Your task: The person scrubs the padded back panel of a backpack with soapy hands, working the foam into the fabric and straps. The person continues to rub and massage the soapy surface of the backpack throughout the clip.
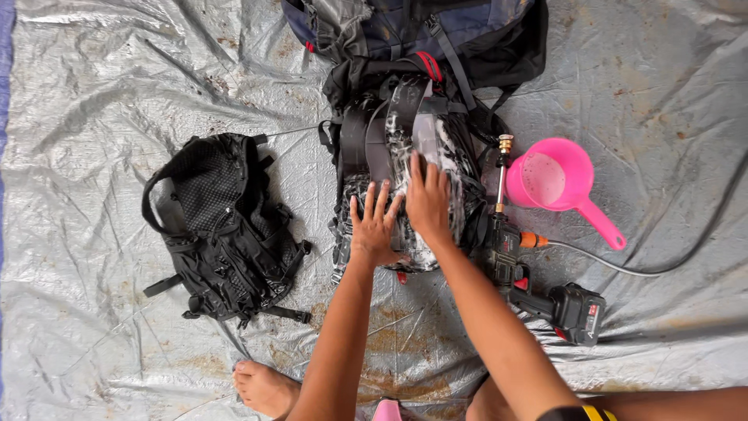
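Nearest to the camera, a bare foot (pixel 263 387) is resting on the grey tarpaulin (pixel 93 93), and two bare forearms are reaching forward from the lower edge. The left hand (pixel 374 228) and the right hand (pixel 428 201) are both lying flat, fingers spread, on a black backpack covered in white foam (pixel 405 168) — neither is gripping anything, they are pressing and rubbing the soapy surface. This backpack is lying in the middle of the tarpaulin, just in front of the person.

It seems the scrubbing step is in hand: the foam is thick under the palms, thinner toward the top straps. In my judgement the next move is calling for working the foam over the parts not yet covered, then rinsing.

Counting outward: three bags — the foamy one, a second black backpack (pixel 222 226) lying dry to its left, and a dark blue bag (pixel 436 31) touching its top end. One cordless spray gun with a hose (pixel 538 288) is lying just beside the right forearm, and one pink scoop (pixel 557 179) near it.
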